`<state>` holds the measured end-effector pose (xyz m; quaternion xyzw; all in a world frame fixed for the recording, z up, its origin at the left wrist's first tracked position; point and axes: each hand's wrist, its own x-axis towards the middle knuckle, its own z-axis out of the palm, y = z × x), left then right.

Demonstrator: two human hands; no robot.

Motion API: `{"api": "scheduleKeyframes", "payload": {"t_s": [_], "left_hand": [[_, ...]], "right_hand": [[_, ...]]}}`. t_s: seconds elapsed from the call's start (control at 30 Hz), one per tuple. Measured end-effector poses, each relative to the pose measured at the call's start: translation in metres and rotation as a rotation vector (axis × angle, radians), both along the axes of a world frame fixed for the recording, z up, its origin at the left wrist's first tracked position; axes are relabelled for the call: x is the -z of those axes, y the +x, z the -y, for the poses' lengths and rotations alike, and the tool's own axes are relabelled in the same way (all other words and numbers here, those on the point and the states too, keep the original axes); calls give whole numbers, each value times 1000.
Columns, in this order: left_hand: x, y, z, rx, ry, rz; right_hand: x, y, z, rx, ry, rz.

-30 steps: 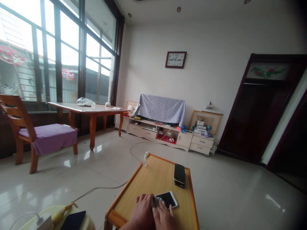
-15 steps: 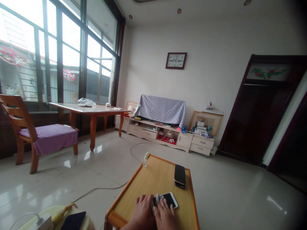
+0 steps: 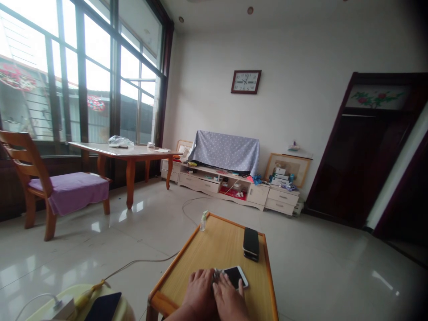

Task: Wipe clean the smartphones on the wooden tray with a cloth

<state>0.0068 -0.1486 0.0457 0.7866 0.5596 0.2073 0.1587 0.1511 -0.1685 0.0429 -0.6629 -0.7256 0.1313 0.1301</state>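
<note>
On low table point(image 3: 197, 256), clear bottle point(image 3: 203, 223), right hand point(image 3: 230, 298) on white phone point(image 3: 238, 274)

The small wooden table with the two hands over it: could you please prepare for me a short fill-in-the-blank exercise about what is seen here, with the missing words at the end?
1. The phone under the right hand has a ____ frame.
2. The clear bottle stands near the far ____ corner of the small table.
3. The black object lies near the small table's ____ edge.
4. The clock hangs on the ____.

Missing words: white; left; right; wall.
</note>
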Motion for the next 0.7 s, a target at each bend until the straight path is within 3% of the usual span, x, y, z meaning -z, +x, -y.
{"api": "scheduleKeyframes", "payload": {"t_s": [0.1, 0.3, 0.53, 0.7], "left_hand": [[0, -1, -1, 2, 3, -3], [3, -1, -2, 1, 10, 11], [5, -2, -2, 19, 12, 29], [3, -2, -2, -2, 0, -1]], "right_hand": [[1, 3, -2, -4, 4, -24], [2, 27, -20, 210, 31, 46], [3, -5, -11, -62, 6, -43], [-4, 10, -20, 161, 35, 2]]}}
